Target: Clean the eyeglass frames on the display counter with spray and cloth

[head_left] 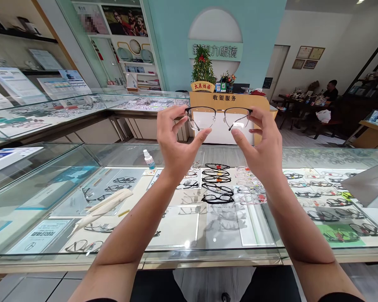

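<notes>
A pair of eyeglasses (219,110) with a dark upper rim and clear lenses is held up in front of me, above the glass counter. My left hand (179,140) grips its left end, the fingers at the top corner and the thumb stretched under the lens. At the opposite end, my right hand (261,142) pinches the other corner, its thumb below the right lens. Parts of the temples show through the lenses; the rest is hidden by the lenses and fingers. Under my hands, a column of dark-framed eyeglasses (217,198) lies in the display.
The glass display counter (176,254) spans the space before me, with several frames inside. On it stand a white spray bottle (149,160) and, at left, a cream-coloured long object (102,206). Behind are a wooden cashier desk (261,100) and a seated person (330,91) at far right.
</notes>
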{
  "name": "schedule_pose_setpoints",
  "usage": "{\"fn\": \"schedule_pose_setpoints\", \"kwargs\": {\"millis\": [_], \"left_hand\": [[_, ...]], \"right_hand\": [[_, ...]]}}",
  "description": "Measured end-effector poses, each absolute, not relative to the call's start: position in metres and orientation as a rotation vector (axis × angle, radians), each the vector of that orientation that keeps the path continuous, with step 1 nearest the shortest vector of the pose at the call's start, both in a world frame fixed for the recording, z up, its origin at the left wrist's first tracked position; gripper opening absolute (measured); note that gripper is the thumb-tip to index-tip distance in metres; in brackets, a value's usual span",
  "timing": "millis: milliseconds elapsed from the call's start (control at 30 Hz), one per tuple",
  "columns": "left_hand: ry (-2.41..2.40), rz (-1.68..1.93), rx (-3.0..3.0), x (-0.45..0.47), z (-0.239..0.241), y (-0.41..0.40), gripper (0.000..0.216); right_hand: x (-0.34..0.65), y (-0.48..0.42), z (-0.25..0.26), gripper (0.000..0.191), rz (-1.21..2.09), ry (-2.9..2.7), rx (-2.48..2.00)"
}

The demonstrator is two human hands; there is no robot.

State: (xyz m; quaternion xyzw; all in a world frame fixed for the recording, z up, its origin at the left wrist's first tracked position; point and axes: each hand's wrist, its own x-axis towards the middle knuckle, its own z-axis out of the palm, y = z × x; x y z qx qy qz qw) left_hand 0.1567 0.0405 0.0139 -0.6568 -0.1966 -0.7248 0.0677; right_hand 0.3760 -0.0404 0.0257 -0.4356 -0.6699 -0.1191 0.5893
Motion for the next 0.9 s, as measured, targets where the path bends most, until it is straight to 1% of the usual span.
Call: {"fn": "schedule_pose_setpoints", "kwargs": {"millis": [200, 467, 633, 700, 800, 900], "left_hand": [[-0.519, -2.236, -1.961, 0.160, 0.012, 0.042, 0.067], [-0.630, -2.264, -2.054, 0.162, 0.007, 0.041, 0.075], [-0.644, -2.228, -2.007, 0.164, 0.006, 0.041, 0.072], [-0.594, -2.246, -2.003, 0.164, 0.007, 0.042, 0.071], [-0.570, -2.237, -1.980, 0.163, 0.007, 0.043, 0.077], [-0.592, -2.197, -1.958, 0.162, 0.007, 0.043, 0.080]], "right_hand": [[0.372, -0.039, 0.026, 0.060, -0.372, -1.543, -0.937], [0.360, -0.044, 0.028, 0.055, -0.372, -1.494, -0.923], [0.356, -0.044, 0.027, 0.056, -0.381, -1.500, -0.908], [0.357, -0.044, 0.026, 0.051, -0.341, -1.503, -0.882], [0.359, -0.042, 0.026, 0.034, -0.257, -1.455, -0.805], [0.361, -0.040, 0.027, 0.024, -0.208, -1.390, -0.730]]}}
